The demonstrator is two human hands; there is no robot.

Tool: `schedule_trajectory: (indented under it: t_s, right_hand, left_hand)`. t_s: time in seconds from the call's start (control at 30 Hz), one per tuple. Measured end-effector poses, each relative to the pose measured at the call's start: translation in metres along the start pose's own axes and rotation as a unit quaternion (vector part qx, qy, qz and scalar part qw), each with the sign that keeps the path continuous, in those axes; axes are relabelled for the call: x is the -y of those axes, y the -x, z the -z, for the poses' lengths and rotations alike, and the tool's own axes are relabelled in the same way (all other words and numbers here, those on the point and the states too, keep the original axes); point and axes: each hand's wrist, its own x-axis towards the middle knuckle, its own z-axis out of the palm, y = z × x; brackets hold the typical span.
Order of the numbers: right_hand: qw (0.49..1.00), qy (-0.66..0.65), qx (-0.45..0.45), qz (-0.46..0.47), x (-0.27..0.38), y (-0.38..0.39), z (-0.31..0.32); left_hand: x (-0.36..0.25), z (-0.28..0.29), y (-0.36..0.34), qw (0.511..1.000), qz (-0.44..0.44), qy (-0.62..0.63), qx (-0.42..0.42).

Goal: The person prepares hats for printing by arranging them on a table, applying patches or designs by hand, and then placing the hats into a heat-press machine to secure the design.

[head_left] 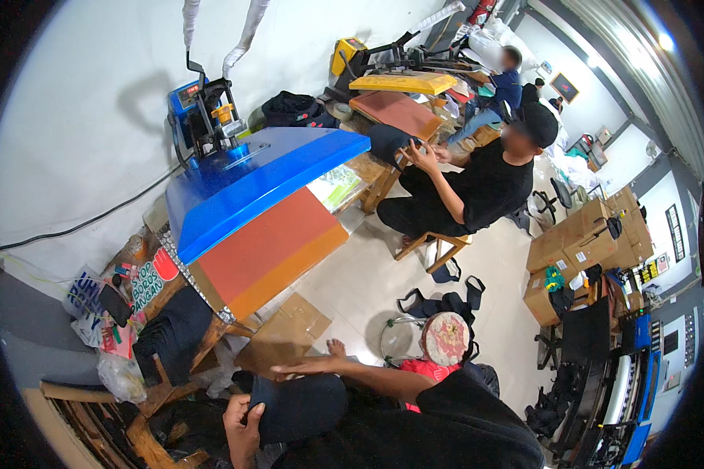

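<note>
At the lower edge, my left hand (244, 428) grips the left edge of a dark cloth piece (309, 406), with the thumb on top. The cloth is broad and rounded, somewhat like a cap; its exact kind does not show. My right hand (311, 366) reaches across its far edge, fingers stretched out and flat; whether it touches the cloth I cannot tell. Just beyond stands a heat press with a blue upper plate (266, 176), raised over a reddish-brown pad (270, 246). A stack of dark cloth pieces (172, 336) lies left of my hands.
A co-worker (485, 184) in black sits ahead, holding a dark rounded piece (391, 146). Beside them is a yellow heat press (403, 82). A round-topped stool (446, 338) stands at my right, near dark cloth on the floor. Cardboard boxes (579, 242) are piled farther right.
</note>
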Motion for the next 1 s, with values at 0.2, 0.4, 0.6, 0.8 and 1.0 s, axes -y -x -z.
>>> schedule_trajectory:
  t_s: [0.2, 0.4, 0.6, 0.8, 1.0]
  right_hand:
    - [0.86, -0.486, 0.151, 0.049, -0.031, 0.042, 0.042]
    - [0.99, 0.119, -0.072, 0.016, -0.012, 0.06, 0.044]
    - [0.931, 0.295, -0.163, 0.141, -0.048, 0.052, 0.073]
    - [0.99, 0.054, 0.011, 0.129, -0.04, 0.074, 0.119]
    - [0.992, -0.067, 0.107, -0.022, -0.058, 0.063, 0.154]
  left_hand:
    - [0.019, -0.07, -0.023, 0.968, -0.043, 0.116, -0.219]
    - [0.104, -0.194, -0.044, 0.886, 0.112, 0.122, -0.434]
    - [0.134, -0.237, -0.034, 0.944, 0.213, 0.113, -0.224]
    - [0.139, -0.245, -0.003, 0.851, 0.079, -0.019, -0.519]
    - [0.089, -0.224, 0.003, 0.844, 0.274, 0.403, -0.224]
